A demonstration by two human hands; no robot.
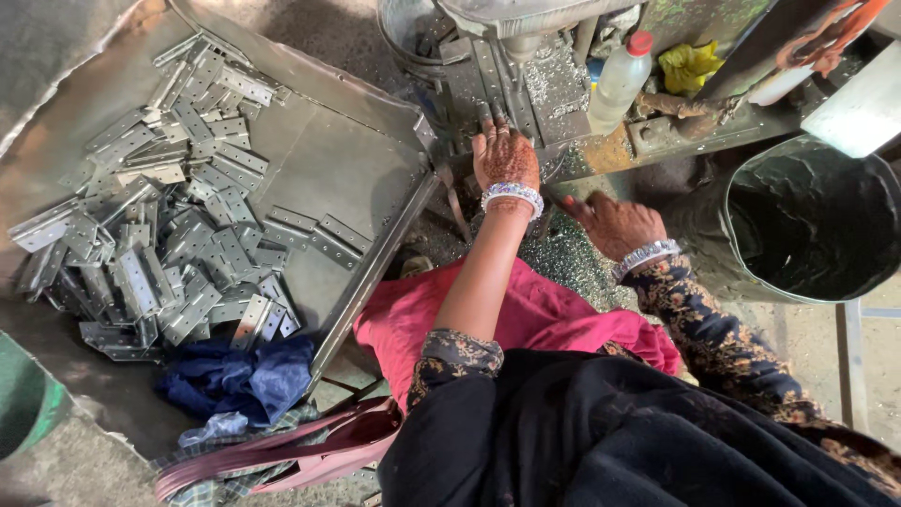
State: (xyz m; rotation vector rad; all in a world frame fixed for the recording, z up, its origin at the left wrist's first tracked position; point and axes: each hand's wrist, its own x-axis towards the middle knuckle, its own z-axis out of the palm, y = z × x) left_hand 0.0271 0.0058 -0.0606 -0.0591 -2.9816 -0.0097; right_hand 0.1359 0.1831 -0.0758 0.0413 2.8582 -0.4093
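My left hand (504, 155) reaches forward and rests on the base of a drill press (526, 66), fingers against a metal piece under the spindle; what it grips is hidden. My right hand (615, 223) hovers lower to the right, over a heap of metal shavings (563, 255), fingers curled, its contents unseen. Both wrists wear beaded bangles. A pile of several grey metal hinges (160, 216) lies on a large metal tray (338, 160) to the left.
A plastic bottle with a red cap (621, 77) stands on the machine table beside a yellow rag (688, 64). A dark metal tub (812, 221) sits at right. Blue cloth (239, 380) and a maroon strap (282, 451) lie by my pink lap cloth (535, 319).
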